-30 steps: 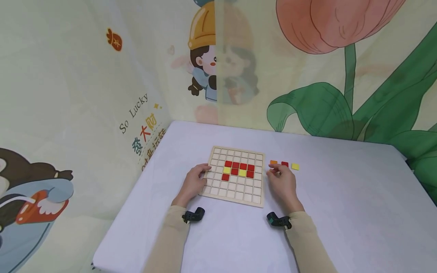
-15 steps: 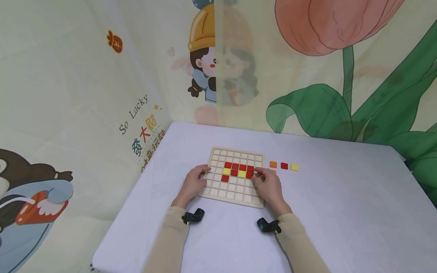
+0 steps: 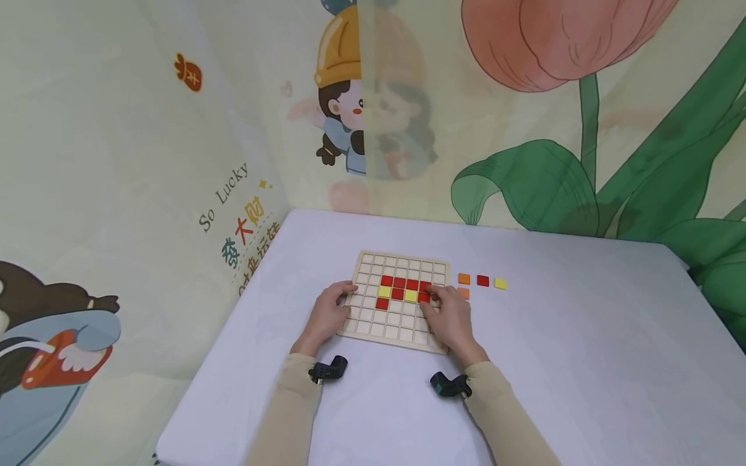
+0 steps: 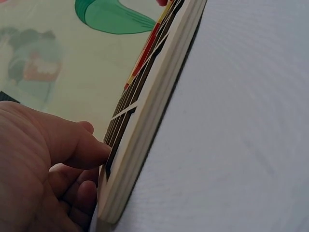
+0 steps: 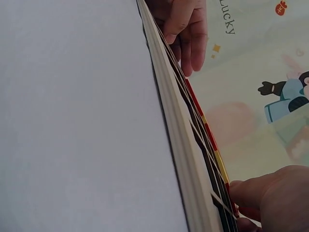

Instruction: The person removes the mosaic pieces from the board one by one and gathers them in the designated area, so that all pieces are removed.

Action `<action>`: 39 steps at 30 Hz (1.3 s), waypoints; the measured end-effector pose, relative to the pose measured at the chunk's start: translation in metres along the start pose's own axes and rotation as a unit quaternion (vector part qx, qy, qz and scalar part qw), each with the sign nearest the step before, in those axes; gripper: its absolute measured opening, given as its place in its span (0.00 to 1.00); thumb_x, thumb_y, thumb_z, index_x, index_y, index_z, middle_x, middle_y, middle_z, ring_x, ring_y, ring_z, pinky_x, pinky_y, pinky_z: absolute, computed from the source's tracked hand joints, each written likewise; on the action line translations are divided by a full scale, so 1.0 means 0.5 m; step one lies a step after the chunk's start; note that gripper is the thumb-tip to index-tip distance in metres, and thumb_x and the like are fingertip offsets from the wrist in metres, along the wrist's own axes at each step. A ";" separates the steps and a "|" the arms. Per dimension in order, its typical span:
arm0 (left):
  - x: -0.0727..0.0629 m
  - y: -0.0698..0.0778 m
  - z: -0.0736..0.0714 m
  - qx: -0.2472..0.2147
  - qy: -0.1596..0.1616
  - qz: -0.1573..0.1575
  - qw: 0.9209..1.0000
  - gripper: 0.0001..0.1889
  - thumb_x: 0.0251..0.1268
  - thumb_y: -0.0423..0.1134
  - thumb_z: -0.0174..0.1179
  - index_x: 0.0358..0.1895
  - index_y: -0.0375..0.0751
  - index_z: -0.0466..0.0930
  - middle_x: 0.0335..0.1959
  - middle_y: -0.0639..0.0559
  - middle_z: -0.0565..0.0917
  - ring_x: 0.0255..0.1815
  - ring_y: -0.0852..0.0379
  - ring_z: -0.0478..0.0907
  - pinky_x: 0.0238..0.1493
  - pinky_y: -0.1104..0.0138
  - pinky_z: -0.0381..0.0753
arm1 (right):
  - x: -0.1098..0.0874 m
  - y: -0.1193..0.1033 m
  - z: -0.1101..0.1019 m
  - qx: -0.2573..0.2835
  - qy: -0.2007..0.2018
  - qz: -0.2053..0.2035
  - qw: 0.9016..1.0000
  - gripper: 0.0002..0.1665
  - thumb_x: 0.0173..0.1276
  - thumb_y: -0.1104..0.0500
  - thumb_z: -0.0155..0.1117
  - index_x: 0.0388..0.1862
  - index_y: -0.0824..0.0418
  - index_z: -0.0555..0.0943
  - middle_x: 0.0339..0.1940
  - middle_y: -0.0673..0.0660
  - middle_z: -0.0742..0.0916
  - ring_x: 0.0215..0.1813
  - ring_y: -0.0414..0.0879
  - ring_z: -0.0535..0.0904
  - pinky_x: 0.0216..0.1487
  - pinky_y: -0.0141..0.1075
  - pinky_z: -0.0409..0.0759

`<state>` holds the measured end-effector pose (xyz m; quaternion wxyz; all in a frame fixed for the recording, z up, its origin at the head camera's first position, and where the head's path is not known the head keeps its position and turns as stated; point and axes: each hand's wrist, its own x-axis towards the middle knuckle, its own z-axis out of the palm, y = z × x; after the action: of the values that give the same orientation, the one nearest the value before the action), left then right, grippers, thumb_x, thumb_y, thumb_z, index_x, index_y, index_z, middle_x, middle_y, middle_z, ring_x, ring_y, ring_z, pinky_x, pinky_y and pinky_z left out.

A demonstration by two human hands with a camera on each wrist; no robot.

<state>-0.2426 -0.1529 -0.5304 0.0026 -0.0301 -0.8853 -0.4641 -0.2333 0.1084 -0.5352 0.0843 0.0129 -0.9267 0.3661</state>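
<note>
A square wooden grid board [image 3: 402,327] lies on the table, with several red and yellow square tiles in its middle cells. My left hand [image 3: 325,317] holds the board's left edge, thumb at the near part and fingers farther up; the left wrist view has its fingertips right at the rim. My right hand [image 3: 451,318] reaches over the board's right side. Its thumb and index fingertip come down on either side of a red tile [image 3: 424,297], close over the cells. Whether a tile is between these fingertips I cannot tell. The right wrist view has the right thumb [image 5: 251,191] against the red tiles' edge.
To the right of the board lie loose tiles: an orange tile [image 3: 463,279], a red tile [image 3: 482,280], a yellow tile [image 3: 500,283] and another orange tile [image 3: 463,294] partly behind the right hand. A white cloth covers the table [image 3: 583,362]; printed curtains [image 3: 408,188] stand behind it.
My right hand has moved left from the loose tiles onto the board's right side, uncovering the second orange tile. The left hand stays at the board's left edge. The view has shifted slightly.
</note>
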 end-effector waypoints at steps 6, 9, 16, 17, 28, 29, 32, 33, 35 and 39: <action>0.002 -0.001 0.000 -0.001 0.001 0.000 1.000 0.25 0.59 0.22 0.55 0.60 0.41 0.78 0.68 0.49 0.72 0.69 0.49 0.66 0.66 0.56 0.71 | 0.008 -0.006 0.016 -0.019 0.021 0.013 1.000 0.24 0.66 0.52 0.65 0.59 0.61 0.80 0.35 0.54 0.77 0.40 0.50 0.69 0.45 0.44 0.63; 0.001 0.001 0.001 -0.006 0.000 -0.001 1.000 0.25 0.59 0.22 0.55 0.60 0.41 0.78 0.68 0.49 0.72 0.70 0.49 0.66 0.67 0.56 0.70 | 0.009 -0.012 0.018 -0.020 0.033 0.019 0.999 0.25 0.65 0.52 0.65 0.58 0.61 0.80 0.33 0.54 0.76 0.39 0.50 0.69 0.46 0.46 0.63; -0.001 0.003 -0.001 -0.007 0.001 -0.001 1.000 0.25 0.59 0.21 0.55 0.60 0.41 0.78 0.67 0.49 0.72 0.69 0.50 0.66 0.66 0.57 0.70 | 0.007 -0.017 0.019 -0.008 0.042 0.026 0.999 0.22 0.64 0.53 0.66 0.55 0.61 0.81 0.34 0.55 0.77 0.40 0.51 0.69 0.49 0.47 0.63; 0.000 0.003 -0.001 -0.007 0.001 -0.002 1.000 0.25 0.59 0.21 0.55 0.60 0.41 0.78 0.67 0.49 0.72 0.69 0.50 0.66 0.66 0.57 0.70 | 0.006 -0.017 0.019 -0.006 0.042 0.027 0.999 0.21 0.64 0.53 0.66 0.54 0.61 0.81 0.35 0.55 0.77 0.41 0.51 0.70 0.50 0.48 0.63; 0.000 0.006 0.000 -0.003 0.001 0.004 1.000 0.25 0.59 0.21 0.54 0.61 0.41 0.78 0.67 0.48 0.72 0.69 0.50 0.67 0.66 0.57 0.71 | 0.003 -0.012 0.012 0.008 0.039 0.023 0.999 0.16 0.64 0.55 0.68 0.47 0.62 0.82 0.38 0.56 0.79 0.43 0.52 0.71 0.53 0.49 0.64; 0.000 0.006 0.000 -0.002 0.001 0.003 1.000 0.25 0.59 0.21 0.54 0.60 0.41 0.78 0.67 0.49 0.72 0.69 0.50 0.67 0.66 0.57 0.71 | 0.003 -0.011 0.012 0.010 0.038 0.023 0.999 0.16 0.64 0.55 0.68 0.47 0.62 0.83 0.38 0.56 0.79 0.44 0.52 0.71 0.54 0.49 0.64; -0.001 0.008 0.000 -0.002 0.003 0.000 1.000 0.25 0.59 0.20 0.55 0.60 0.41 0.78 0.67 0.49 0.72 0.69 0.50 0.67 0.66 0.57 0.71 | 0.002 -0.009 0.010 0.015 0.034 0.023 0.999 0.16 0.63 0.55 0.69 0.48 0.62 0.83 0.38 0.56 0.79 0.44 0.52 0.70 0.54 0.49 0.64; -0.001 0.008 0.000 -0.003 0.003 -0.002 1.000 0.25 0.59 0.20 0.55 0.60 0.41 0.78 0.67 0.49 0.72 0.69 0.50 0.67 0.66 0.57 0.71 | 0.002 -0.008 0.009 0.018 0.032 0.023 0.999 0.16 0.63 0.55 0.69 0.47 0.62 0.83 0.38 0.56 0.79 0.43 0.52 0.70 0.54 0.48 0.64; -0.001 0.009 -0.001 -0.004 0.004 -0.006 1.000 0.25 0.59 0.20 0.55 0.59 0.41 0.79 0.68 0.50 0.72 0.69 0.50 0.67 0.66 0.57 0.71 | 0.002 -0.007 0.008 0.021 0.028 0.022 0.999 0.17 0.63 0.55 0.69 0.48 0.62 0.83 0.38 0.56 0.79 0.43 0.51 0.70 0.52 0.47 0.65; -0.002 0.011 0.000 -0.001 0.005 -0.008 1.000 0.25 0.59 0.20 0.55 0.59 0.42 0.79 0.68 0.50 0.72 0.69 0.51 0.67 0.66 0.57 0.70 | 0.002 -0.003 0.005 0.027 0.020 0.017 0.999 0.17 0.63 0.56 0.70 0.48 0.62 0.83 0.38 0.55 0.79 0.42 0.51 0.70 0.49 0.44 0.65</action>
<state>-0.2412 -0.1501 -0.5260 0.0029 -0.0205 -0.8848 -0.4655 -0.2345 0.1055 -0.5358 0.0966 -0.0083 -0.9146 0.3925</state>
